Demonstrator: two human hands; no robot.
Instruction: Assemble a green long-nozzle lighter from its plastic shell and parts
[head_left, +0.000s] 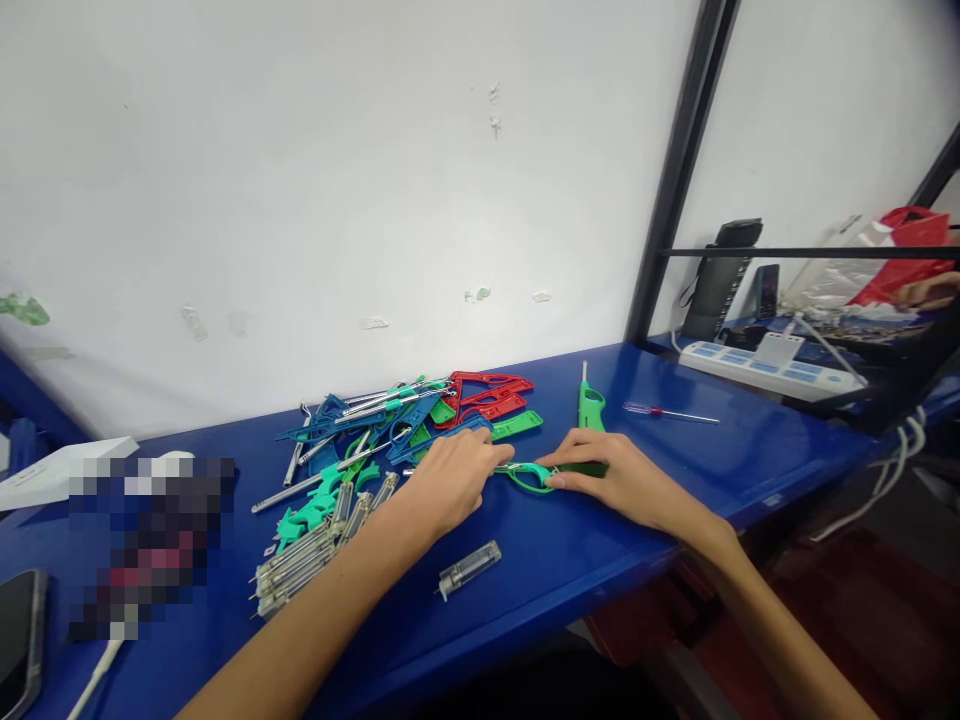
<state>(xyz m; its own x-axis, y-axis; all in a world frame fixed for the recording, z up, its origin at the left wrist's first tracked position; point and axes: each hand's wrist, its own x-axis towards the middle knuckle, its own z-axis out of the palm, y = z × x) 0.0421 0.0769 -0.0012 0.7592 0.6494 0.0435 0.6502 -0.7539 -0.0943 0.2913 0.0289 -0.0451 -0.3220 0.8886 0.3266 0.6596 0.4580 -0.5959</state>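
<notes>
A green lighter casing with a finger loop point(534, 478) lies between my two hands, just above the table. My left hand point(454, 480) is closed around its front end, where a bit of metal shows; the fingers hide the rest. From the other side, my right hand point(619, 472) pinches the handle end between thumb and fingers. A green long-necked lighter point(591, 406) lies right behind my right hand. On the near side of my left hand rests one clear fuel tank point(470, 568). More clear tanks point(296, 568) are heaped by my left forearm, next to turquoise triggers point(309, 518).
Red casing halves point(491, 400), a green half point(519, 425) and metal tubes point(289, 494) are piled along the wall. A screwdriver point(667, 412) lies at right, before a black post point(679, 150) and a power strip point(772, 370). A phone point(21, 640) sits far left.
</notes>
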